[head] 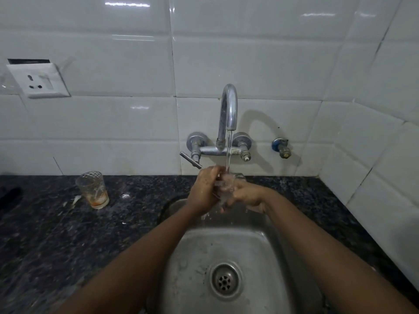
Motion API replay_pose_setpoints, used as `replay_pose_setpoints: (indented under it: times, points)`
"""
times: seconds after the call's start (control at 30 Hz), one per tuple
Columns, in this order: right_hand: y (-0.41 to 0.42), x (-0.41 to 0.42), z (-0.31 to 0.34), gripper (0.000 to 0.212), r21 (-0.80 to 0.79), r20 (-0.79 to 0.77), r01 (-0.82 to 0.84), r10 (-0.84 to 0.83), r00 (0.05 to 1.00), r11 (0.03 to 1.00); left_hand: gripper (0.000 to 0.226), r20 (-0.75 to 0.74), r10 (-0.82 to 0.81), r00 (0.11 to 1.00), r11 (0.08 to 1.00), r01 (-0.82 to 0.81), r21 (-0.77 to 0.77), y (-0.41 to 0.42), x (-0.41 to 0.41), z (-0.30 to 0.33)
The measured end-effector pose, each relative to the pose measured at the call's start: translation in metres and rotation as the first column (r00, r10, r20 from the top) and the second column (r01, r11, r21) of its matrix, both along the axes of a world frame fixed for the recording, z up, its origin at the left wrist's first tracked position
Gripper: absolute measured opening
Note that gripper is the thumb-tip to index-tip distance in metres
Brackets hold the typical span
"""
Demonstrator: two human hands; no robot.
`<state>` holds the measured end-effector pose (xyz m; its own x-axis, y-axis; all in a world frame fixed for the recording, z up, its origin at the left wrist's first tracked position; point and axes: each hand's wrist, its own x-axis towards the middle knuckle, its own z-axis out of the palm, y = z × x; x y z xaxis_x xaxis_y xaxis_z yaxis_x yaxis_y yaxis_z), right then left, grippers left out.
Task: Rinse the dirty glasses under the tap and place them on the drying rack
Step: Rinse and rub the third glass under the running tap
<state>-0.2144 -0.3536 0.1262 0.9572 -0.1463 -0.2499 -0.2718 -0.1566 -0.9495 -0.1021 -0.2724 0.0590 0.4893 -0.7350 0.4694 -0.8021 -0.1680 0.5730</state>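
A clear glass (227,185) is held under the running stream from the chrome tap (229,107), above the steel sink (204,252). My left hand (204,191) grips it from the left and my right hand (247,196) holds it from the right; both are wet. Water runs off the glass into the basin. A second glass (93,189), with orange residue at its bottom, stands upright on the dark granite counter (45,234) to the left of the sink. No drying rack is in view.
White tiled wall behind the sink, with a socket (37,80) at the left and a small blue-ringed valve (281,147) right of the tap. The tap's lever handle (190,160) sticks out leftward. A dark object (10,198) lies at the counter's left edge.
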Motion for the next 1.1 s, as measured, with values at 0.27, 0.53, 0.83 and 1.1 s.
replay_pose_setpoints:
  times: [0.27, 0.53, 0.83, 1.1]
  points:
    - [-0.025, 0.010, -0.053, 0.028, 0.549, 0.029, 0.689, -0.834, 0.550, 0.473, 0.077, -0.013, 0.153, 0.988, 0.970, -0.148, 0.193, 0.018, 0.001, -0.006]
    - [0.002, 0.044, -0.070, 0.030, 0.754, -0.212, 0.579, -0.718, 0.663, 0.312, 0.077, 0.594, 0.055, 0.803, 0.902, -0.296, 0.316, 0.041, 0.008, 0.039]
    - [0.015, 0.045, -0.083, 0.025, 0.845, -0.336, 0.521, -0.641, 0.690, 0.118, 0.062, 0.085, 0.380, 0.921, 0.841, -0.382, 0.383, 0.072, 0.007, 0.017]
    - [0.021, 0.040, -0.018, 0.024, 0.296, -0.143, 0.387, -0.360, 0.922, 0.873, 0.031, -0.970, 0.222, 0.098, 0.972, -0.095, 0.213, 0.040, -0.013, -0.028]
